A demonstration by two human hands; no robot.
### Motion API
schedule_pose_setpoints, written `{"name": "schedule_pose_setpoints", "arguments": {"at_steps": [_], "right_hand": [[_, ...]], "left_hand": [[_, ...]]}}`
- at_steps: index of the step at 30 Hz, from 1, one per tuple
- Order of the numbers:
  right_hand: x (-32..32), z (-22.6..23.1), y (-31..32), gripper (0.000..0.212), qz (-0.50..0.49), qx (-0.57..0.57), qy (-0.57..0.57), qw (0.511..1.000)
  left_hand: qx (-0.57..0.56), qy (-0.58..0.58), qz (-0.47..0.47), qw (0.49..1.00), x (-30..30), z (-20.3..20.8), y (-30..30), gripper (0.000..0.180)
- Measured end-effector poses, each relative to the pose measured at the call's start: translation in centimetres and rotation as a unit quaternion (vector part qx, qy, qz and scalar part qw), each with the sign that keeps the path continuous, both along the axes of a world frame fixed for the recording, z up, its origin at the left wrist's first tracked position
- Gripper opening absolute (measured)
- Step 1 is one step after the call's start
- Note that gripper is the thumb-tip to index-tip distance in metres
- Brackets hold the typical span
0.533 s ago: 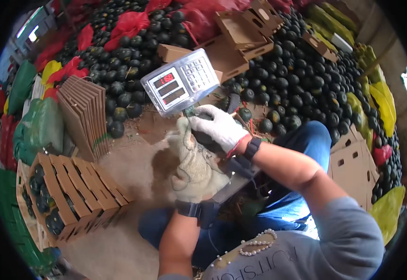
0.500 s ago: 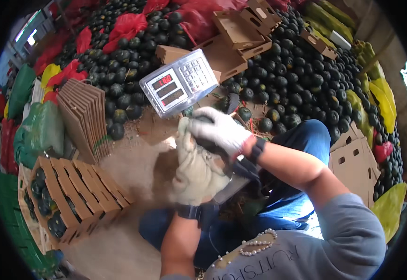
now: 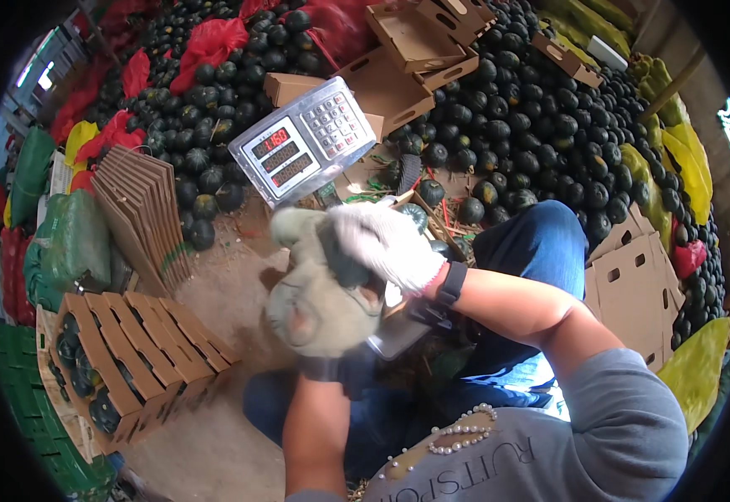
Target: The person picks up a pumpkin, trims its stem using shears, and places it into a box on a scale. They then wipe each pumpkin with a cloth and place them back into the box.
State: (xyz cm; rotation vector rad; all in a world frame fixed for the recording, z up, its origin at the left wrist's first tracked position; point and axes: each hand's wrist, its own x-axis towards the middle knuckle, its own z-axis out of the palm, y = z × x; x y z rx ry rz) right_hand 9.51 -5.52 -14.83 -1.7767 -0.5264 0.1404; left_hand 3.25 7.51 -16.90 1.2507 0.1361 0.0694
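Note:
Between my hands is a dark green squash [image 3: 347, 266], largely covered by the gloves. My left hand [image 3: 319, 305], in a worn beige glove and blurred by motion, is closed around its near left side. My right hand [image 3: 388, 244], in a white knitted glove, lies over its upper right side with the fingers curled against it. Just beyond the hands stands a scale display [image 3: 302, 140] with a keypad and lit red digits. A metal scale plate [image 3: 403, 336] partly shows below my right hand. Another squash [image 3: 413, 216] lies behind that hand, beside a cardboard edge.
Squashes [image 3: 532, 125] are heaped across the back. Folded cardboard [image 3: 135, 213] leans at left, above upright cartons [image 3: 139, 356] with squashes inside. Open cardboard trays [image 3: 390, 84] lie on the heap. Flat cardboard sheets [image 3: 633, 293] rest right of my knee.
My left hand has shifted a little left, and more of the squash shows between the gloves. My right hand stays on it. The whole view has shifted slightly.

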Motion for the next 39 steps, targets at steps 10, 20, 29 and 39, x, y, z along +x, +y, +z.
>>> {"name": "schedule_pose_setpoints", "arguments": {"at_steps": [10, 20, 29, 39], "right_hand": [[-2.6, -2.0, 0.8, 0.076, 0.021, 0.032, 0.003, 0.999], [-3.6, -2.3, 1.5, 0.057, 0.043, 0.251, 0.312, 0.915], [-4.5, -1.6, 1.5, 0.051, 0.106, 0.239, 0.355, 0.898], [-4.0, 0.5, 0.8, 0.051, 0.141, 0.185, 0.336, 0.913]], "left_hand": [[0.392, -0.085, 0.189, 0.897, -2.8, -0.1, -0.4, 0.092], [0.559, 0.119, 0.111, 0.813, -4.5, 2.2, -0.3, 0.107], [0.463, -0.096, 0.186, 0.861, -4.2, -1.2, 1.7, 0.100], [0.374, -0.091, 0.168, 0.908, -4.4, -2.1, 2.9, 0.087]]}}
